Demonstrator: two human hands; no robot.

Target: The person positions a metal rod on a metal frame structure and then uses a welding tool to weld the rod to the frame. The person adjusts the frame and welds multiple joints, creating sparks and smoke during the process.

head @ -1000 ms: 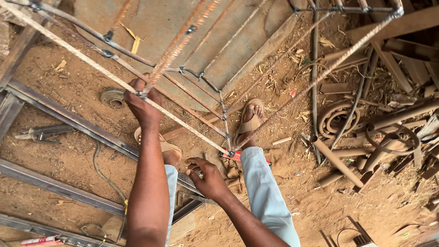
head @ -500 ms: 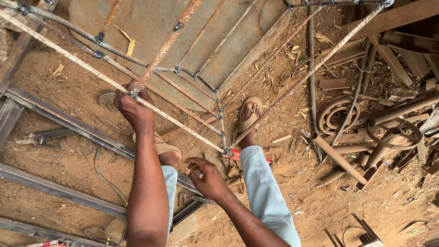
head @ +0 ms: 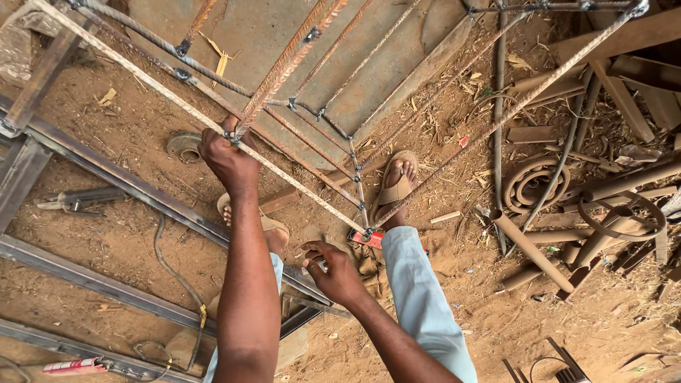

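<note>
Your left hand (head: 228, 157) is clenched around a rusty ribbed steel bar of the tied rebar cage (head: 298, 50), which slants above the sandy dirt floor (head: 128, 234). Your right hand (head: 335, 271) hangs lower, fingers curled; you cannot tell whether it grips anything. It is just beside the cage's lower corner, near your sandalled foot (head: 397, 186).

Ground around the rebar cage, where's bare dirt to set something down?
Bare dirt lies between the rebar cage and the steel rails, left of the left hand. More open dirt sits lower right. The scrap pile at right is crowded.
</note>
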